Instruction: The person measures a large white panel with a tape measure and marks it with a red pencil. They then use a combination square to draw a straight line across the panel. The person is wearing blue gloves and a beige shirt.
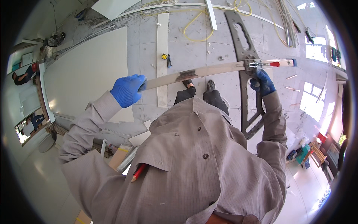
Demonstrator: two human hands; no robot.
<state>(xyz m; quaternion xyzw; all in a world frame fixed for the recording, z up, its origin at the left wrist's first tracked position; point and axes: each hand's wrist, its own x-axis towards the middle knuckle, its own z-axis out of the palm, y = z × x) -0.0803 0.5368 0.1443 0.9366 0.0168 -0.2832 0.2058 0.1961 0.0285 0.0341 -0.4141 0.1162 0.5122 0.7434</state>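
Note:
I hold a large T-square across my body, made of a long flat metal blade [209,70] and a dark crosspiece [244,87] with cut-out slots. My left hand [127,90], in a blue glove, is closed around the blade's left end. On the right, my blue-gloved right hand [264,84] grips the crosspiece just below the joint, with its fingers curled at the slot's edge. A metal toggle clamp with a red handle [275,64] sits at that joint. Past it, the blade runs on to a blue end cap [294,62].
A large pale board [89,74] lies on the floor at left. Beside it, a narrow white strip [162,37] carries a yellow tape measure [164,56] and a dark tool [169,61]. A yellow cord [194,39] loops on the tiles. Long thin strips [287,22] lie at far right.

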